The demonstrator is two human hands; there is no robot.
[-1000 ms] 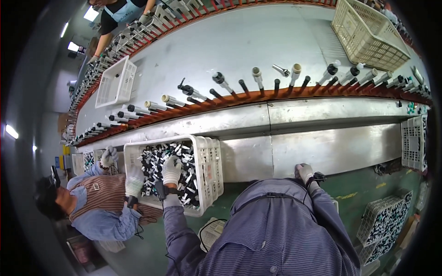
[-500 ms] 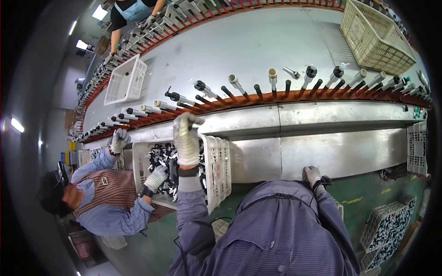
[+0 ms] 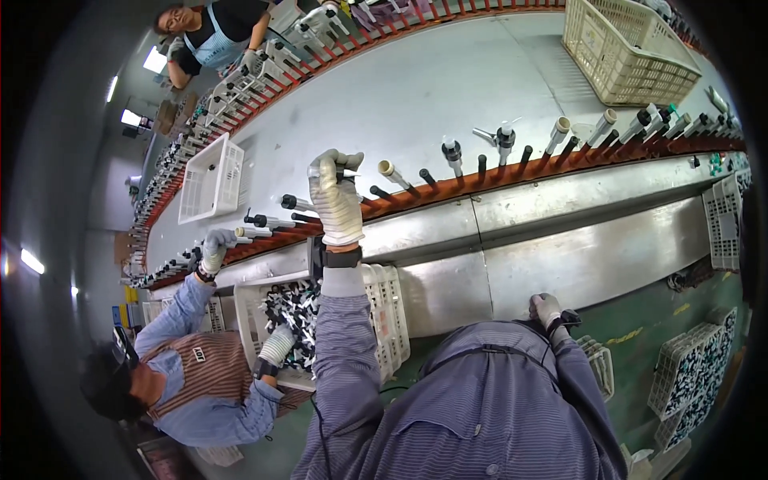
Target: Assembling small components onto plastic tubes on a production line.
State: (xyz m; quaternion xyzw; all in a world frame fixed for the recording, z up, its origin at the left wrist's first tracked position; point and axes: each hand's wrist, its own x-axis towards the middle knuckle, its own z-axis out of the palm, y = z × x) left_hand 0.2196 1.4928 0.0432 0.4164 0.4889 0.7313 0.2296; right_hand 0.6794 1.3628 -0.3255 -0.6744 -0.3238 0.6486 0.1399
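My left hand (image 3: 336, 200), in a white knit glove, is raised at the row of posts along the belt's near edge. Its fingers are closed around a small black-and-white part (image 3: 347, 173) with a pointed tip; the glove covers the rest. Close to its right, a silver tube with a cream collar (image 3: 391, 174) sits on a post. Beyond it, a black-topped pump head (image 3: 452, 154) stands on another post. My right hand (image 3: 546, 308), gloved too, rests with curled fingers at the front edge of the metal ledge (image 3: 592, 264); nothing shows in it.
Beside my left arm, a white crate (image 3: 386, 316) holds many small black-and-white parts. A co-worker's gloved hand (image 3: 277, 346) reaches into it; their other hand (image 3: 216, 250) is at the posts. Another person (image 3: 220, 40) stands across. Crates (image 3: 210, 180) (image 3: 628, 60) sit on the metal table.
My left hand has moved up and away from me, from above the crate to the posts. The posts with their tubes have shifted left. My right hand stays put.
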